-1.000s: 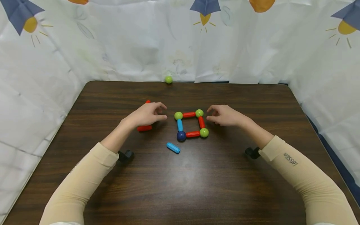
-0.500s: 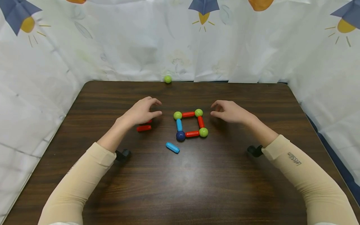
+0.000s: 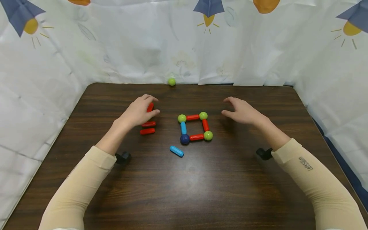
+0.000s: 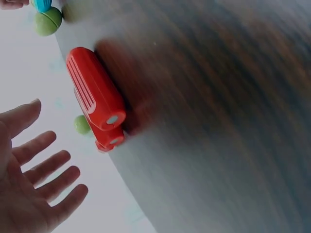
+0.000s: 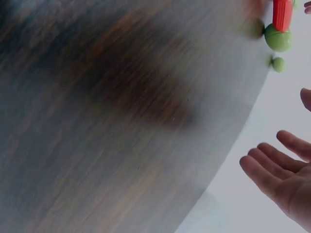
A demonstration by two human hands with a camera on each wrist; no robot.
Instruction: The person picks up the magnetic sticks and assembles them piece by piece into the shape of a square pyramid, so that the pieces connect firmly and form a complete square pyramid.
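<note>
A four-sided frame of magnetic rods and balls lies mid-table: three red rods (image 3: pixel 196 137), one blue rod (image 3: pixel 183 128), three green balls (image 3: pixel 208 135) and a dark blue ball (image 3: pixel 185 139) at the near left corner. Left of it, my left hand (image 3: pixel 137 111) hovers with fingers spread and holds nothing. Loose red rods (image 3: pixel 148 131) lie beneath and beside that hand; the left wrist view shows one red rod (image 4: pixel 96 90) close up with metal ends. To the frame's right, my right hand (image 3: pixel 243 110) is raised over the table, fingers loosely extended, nothing in it.
A loose light blue rod (image 3: pixel 176 151) lies in front of the frame. One green ball (image 3: pixel 172 81) sits at the far edge of the brown table (image 3: pixel 189 191). A white patterned curtain (image 3: pixel 138 41) hangs behind and along both sides.
Both hands have drawn outward from the frame, the left to the left and the right to the right, their fingers spreading. Rods and balls stay where they were.
</note>
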